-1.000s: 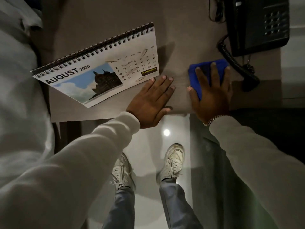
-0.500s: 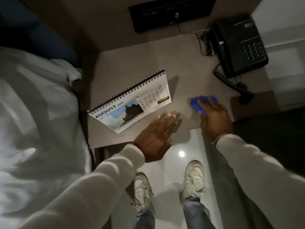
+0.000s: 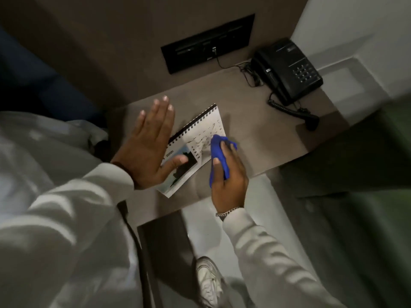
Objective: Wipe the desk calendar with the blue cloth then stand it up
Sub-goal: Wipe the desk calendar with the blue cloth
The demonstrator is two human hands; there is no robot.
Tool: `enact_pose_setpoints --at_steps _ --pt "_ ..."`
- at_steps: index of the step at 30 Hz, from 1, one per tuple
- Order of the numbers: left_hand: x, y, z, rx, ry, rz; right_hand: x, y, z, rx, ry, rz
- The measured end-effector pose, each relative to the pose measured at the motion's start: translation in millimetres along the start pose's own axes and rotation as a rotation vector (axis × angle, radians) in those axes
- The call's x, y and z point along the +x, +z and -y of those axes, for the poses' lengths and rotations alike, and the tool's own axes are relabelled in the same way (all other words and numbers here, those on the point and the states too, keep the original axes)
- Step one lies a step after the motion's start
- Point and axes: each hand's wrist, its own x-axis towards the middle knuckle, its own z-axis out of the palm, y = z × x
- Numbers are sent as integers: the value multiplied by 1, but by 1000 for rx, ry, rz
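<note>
The desk calendar [image 3: 201, 132], spiral-bound with a photo and a date grid, lies flat on the brown desk [image 3: 255, 130]. My left hand [image 3: 149, 143] is spread flat with fingers apart over the calendar's left half, thumb on the photo, hiding the month name. My right hand [image 3: 229, 176] is closed around the bunched blue cloth [image 3: 219, 152], which presses on the calendar's right edge over the date grid.
A black telephone [image 3: 287, 70] with a coiled cord [image 3: 289, 112] sits at the desk's back right. A black socket panel [image 3: 206, 43] is set in the wall behind. White bedding [image 3: 44, 174] lies to the left. My shoe [image 3: 208, 281] stands on the pale floor below.
My right hand picked up the blue cloth from the desk and brought it left onto the calendar. My left hand moved from the desk's front edge up onto the calendar's left half.
</note>
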Motion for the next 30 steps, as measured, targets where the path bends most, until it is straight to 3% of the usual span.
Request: enact_pose_setpoints --at_steps 5,13,19,24,30 --pt "9 18 17 18 143 104 9 25 -6 90 19 -102" --pt "11 29 26 -110 206 91 31 74 1 208 33 -165" --pt "12 37 32 -164 264 67 -20 130 -15 132 -106 -346" --pt "13 36 31 -196 270 67 -48 141 -23 81 -145 -252" --pt "13 33 28 -217 247 92 16 120 -12 220 -120 -328"
